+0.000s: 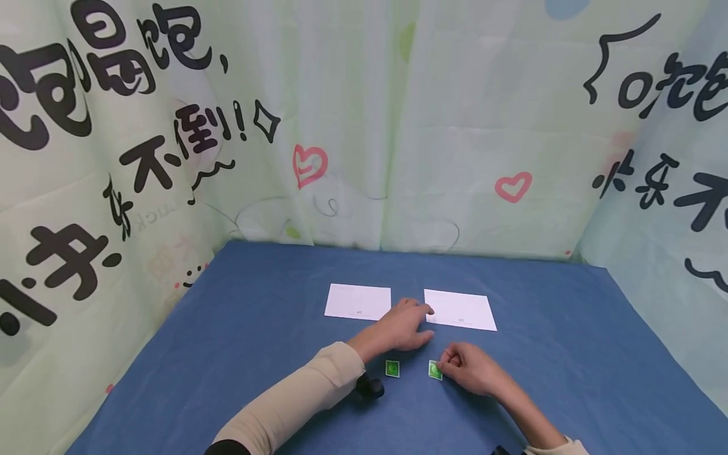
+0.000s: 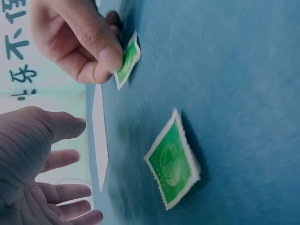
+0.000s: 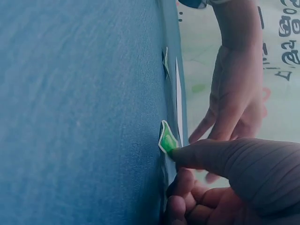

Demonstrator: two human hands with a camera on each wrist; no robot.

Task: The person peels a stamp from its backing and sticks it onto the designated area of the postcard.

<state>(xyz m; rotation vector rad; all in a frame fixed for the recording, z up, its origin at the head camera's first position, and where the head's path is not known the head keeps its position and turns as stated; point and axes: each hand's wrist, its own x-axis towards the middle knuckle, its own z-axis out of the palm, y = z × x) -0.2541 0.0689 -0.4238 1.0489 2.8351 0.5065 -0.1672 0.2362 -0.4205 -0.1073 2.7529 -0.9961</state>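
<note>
Two green postage stamps with white perforated edges are on the blue cloth. My right hand (image 1: 471, 370) pinches the right stamp (image 1: 435, 370) at its edge, thumb on top and the other fingers curled. In the left wrist view that stamp (image 2: 127, 62) tilts under the thumb tip. The left stamp (image 1: 392, 368) lies flat beside my left forearm, its face toward the left wrist camera. My left hand (image 1: 404, 325) is stretched forward with fingers spread and holds nothing. Its fingertips overlap the left edge of the right white card (image 1: 463, 309) in the head view.
A second white card (image 1: 358, 301) lies to the left, partly behind my left hand. Both cards rest toward the back of the blue-covered table (image 1: 256, 303). A pale printed curtain (image 1: 352, 126) stands along the back and both sides.
</note>
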